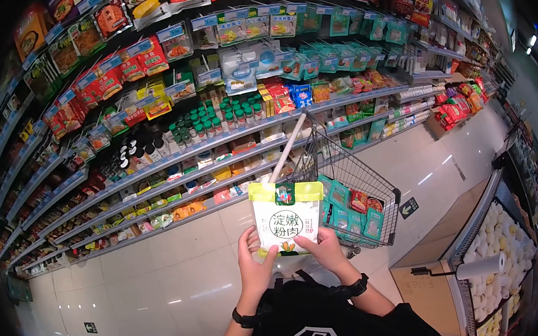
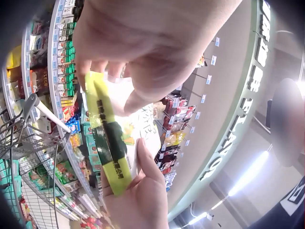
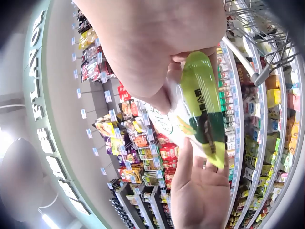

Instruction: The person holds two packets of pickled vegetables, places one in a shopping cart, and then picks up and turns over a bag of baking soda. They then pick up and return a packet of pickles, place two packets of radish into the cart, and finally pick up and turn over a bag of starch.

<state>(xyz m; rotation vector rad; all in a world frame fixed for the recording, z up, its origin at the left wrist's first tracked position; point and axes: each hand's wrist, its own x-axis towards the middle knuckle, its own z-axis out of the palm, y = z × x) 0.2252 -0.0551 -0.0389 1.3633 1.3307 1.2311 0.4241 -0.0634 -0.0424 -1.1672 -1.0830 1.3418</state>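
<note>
Both hands hold a white and yellow-green bag [image 1: 286,214] upright in the head view, its printed face toward the camera. The left hand [image 1: 255,262] grips the lower left corner, thumb in front and fingers behind. At the lower right, the right hand [image 1: 322,251] has its thumb on the front and its other fingers behind the bag. In the left wrist view the bag's green bottom edge [image 2: 109,138] runs between the left hand [image 2: 147,47] and the right hand [image 2: 138,200]. The right wrist view shows the same green edge [image 3: 204,105] between both hands.
A wire shopping cart [image 1: 392,221] with teal packets [image 1: 343,216] inside stands just beyond the bag, its pale handle [image 1: 289,147] at the left. Stocked shelves [image 1: 172,157] curve across the far side. A cardboard box [image 1: 427,295] and a bin of pale rounded items [image 1: 494,257] are at the right.
</note>
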